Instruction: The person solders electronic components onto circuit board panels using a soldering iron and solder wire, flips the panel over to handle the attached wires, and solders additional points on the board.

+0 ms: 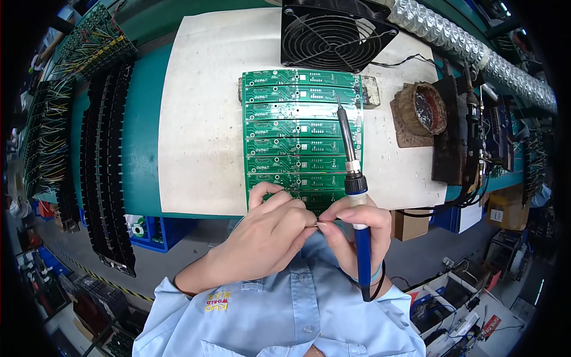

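Note:
My right hand [370, 226] is closed around a soldering iron [363, 250] with a blue handle, its dark tip angled up and away over the boards. Against my chest, my left hand [262, 235] is closed, fingers bent. Where the fingertips of both hands meet, a thin copper-coloured strand [315, 225] shows, mostly hidden, so its kind is unclear. Just beyond my hands lies a panel of green circuit boards [267, 129], several long strips joined side by side. My hands cover part of its near end.
A black fan [333, 44] stands behind the boards on a white sheet [202, 119]. To the right are a round brown pot [425, 110] and a dark metal stand [446, 152]. Black slotted racks [107, 160] and wired boards [44, 134] stand left. A silver duct [452, 35] crosses the far right.

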The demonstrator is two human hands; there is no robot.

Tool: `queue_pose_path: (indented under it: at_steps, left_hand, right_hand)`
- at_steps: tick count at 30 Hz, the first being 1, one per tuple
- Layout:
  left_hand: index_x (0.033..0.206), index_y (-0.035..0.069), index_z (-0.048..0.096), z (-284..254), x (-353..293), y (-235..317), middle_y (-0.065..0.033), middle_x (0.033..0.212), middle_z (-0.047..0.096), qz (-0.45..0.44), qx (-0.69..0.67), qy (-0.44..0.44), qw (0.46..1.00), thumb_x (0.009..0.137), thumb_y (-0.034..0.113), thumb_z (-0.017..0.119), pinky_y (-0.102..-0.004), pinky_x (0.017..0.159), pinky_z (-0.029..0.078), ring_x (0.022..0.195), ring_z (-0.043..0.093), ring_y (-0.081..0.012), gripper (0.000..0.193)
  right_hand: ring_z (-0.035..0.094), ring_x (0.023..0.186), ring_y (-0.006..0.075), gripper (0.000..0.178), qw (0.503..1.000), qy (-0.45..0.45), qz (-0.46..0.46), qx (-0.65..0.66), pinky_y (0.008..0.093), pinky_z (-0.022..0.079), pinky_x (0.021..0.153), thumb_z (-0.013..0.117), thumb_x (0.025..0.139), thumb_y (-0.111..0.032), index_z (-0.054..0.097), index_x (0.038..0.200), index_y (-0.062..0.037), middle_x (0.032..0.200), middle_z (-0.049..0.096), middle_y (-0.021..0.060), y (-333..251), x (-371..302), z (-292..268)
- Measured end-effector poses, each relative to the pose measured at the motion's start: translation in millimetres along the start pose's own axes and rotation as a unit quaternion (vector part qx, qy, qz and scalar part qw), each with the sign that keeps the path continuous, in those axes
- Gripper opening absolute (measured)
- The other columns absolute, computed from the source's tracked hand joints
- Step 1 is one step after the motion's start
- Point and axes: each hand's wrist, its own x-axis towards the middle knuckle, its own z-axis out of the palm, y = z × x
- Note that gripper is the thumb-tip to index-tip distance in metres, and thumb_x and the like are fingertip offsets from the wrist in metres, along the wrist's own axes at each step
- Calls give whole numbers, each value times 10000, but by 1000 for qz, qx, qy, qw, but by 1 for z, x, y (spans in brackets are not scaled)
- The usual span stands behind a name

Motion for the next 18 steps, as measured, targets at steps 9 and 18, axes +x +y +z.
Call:
queue_pose_path:
  at_steps: [9,18]
  left_hand:
    - [789,51,558,-9,-4,-16,-53,747,544,-41,-25,133,990,705,-23,640,-332,742,397,689,464,-210,140]
    - [741,35,562,-8,4,-40,-52,721,538,-119,83,242,959,652,-41,633,-323,742,426,697,474,-211,137]
  right_hand:
    - [531,606,174,354,997,55,59,-12,278,453,636,719,707,-29,535,1009,-7,786,646,97,1,3,-6]
    - [453,552,134,289,989,5,-45,-138,237,397,618,685,617,-37,635,900,0,686,643,65,-12,19,-43]
